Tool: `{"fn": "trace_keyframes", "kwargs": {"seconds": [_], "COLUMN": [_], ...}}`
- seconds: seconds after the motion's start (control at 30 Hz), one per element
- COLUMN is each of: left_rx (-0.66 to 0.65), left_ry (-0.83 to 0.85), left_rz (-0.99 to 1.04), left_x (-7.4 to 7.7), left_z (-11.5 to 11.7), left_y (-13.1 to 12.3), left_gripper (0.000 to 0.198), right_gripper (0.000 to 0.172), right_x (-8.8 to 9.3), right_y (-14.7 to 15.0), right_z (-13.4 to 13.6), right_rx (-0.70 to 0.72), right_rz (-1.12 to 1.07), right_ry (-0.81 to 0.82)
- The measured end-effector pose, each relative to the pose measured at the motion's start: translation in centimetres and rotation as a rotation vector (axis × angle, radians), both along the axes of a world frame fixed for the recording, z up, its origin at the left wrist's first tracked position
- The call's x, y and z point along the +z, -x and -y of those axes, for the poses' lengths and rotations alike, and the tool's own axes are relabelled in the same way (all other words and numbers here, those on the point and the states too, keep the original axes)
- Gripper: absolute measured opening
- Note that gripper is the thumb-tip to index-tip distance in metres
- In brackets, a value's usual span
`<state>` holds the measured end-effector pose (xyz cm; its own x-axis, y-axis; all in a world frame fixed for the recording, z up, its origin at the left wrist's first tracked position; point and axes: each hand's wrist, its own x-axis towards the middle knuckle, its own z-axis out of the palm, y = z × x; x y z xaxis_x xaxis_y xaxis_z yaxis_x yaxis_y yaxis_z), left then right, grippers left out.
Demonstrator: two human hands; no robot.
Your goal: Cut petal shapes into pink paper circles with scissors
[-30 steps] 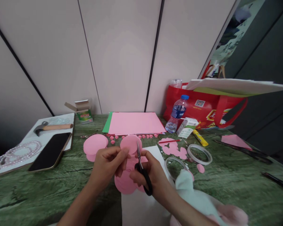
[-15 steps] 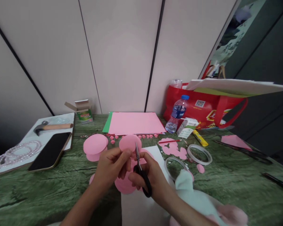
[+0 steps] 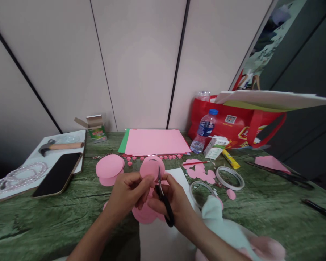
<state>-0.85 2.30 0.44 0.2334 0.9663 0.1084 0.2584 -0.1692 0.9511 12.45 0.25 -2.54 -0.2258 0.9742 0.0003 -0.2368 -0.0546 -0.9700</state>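
My left hand (image 3: 126, 194) pinches a pink paper circle (image 3: 150, 168) held upright above the table. My right hand (image 3: 171, 203) grips black-handled scissors (image 3: 163, 197), whose blades point up into the circle's right side. More pink cut-outs (image 3: 145, 214) lie under both hands, partly on a white sheet (image 3: 163, 235). Two stacked pink circles (image 3: 109, 167) rest on the green table (image 3: 57, 214) to the left of my hands.
Pink and green paper sheets (image 3: 156, 142), small pink balls (image 3: 168, 157), tape rolls (image 3: 229, 177), a water bottle (image 3: 203, 132), a glue stick (image 3: 230, 158) and a red bag (image 3: 239, 125) lie behind and right. A phone (image 3: 58, 174), hammer (image 3: 60, 146) and beads (image 3: 19, 175) sit left. A plush toy (image 3: 233, 235) is by my right forearm.
The pink circle has turned and dropped a little in my left hand, and the scissor blades have shifted slightly along its right edge. Both hands stay in the same spot.
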Motion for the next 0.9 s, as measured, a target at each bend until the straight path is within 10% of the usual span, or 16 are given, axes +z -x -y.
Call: {"fn": "trace_keyframes", "kwargs": {"seconds": [0.9], "left_rx": [0.05], "left_ry": [-0.063], "left_rz": [0.092], "left_x": [-0.21], "left_z": [-0.28], "left_y": [0.38], "left_gripper": [0.035], "right_gripper": [0.048], "right_x": [0.14], "right_y": [-0.06], "right_z": [0.06], "right_rx": [0.04], "right_rz": [0.066], "right_ry": [0.012]}}
